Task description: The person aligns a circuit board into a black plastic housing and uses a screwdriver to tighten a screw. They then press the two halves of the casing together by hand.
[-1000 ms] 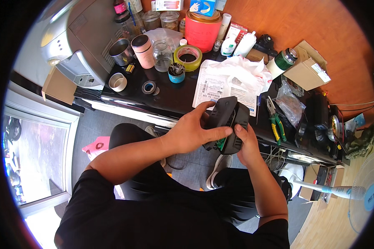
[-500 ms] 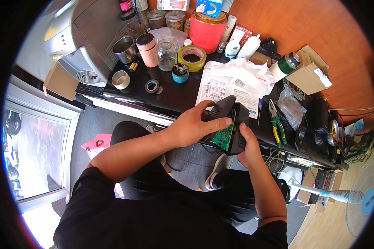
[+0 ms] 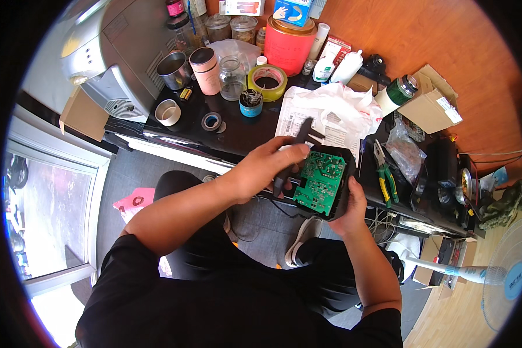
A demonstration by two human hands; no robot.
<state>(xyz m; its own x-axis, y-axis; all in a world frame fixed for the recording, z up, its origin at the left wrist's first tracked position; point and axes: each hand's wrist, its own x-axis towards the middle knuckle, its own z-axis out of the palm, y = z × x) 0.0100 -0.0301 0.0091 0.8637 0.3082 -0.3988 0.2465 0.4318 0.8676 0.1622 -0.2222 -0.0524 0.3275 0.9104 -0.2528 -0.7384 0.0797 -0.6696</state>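
Observation:
My right hand [image 3: 351,210] grips a black plastic housing [image 3: 347,168] from its right side and underneath. Inside the housing lies a green circuit board [image 3: 321,190], its small components and solder points facing up. My left hand [image 3: 262,173] pinches the black cover [image 3: 301,134], which is tilted on edge at the left of the housing, with the thumb on top. The cover's inner side is mostly hidden from me. A thin black cable [image 3: 284,212] hangs below the housing.
Pliers with green and yellow handles [image 3: 387,178] lie right of my hands. Beyond them, a white plastic bag [image 3: 348,104] covers printed papers. The black desk [image 3: 185,130] also bears yellow tape [image 3: 268,83], a glass jar [image 3: 232,81] and a pink tumbler [image 3: 205,71]. A fan [image 3: 511,278] stands at right.
My left hand has swung the cover up and leftward off the housing, exposing most of the circuit board. My right hand has tilted the housing so the board faces up.

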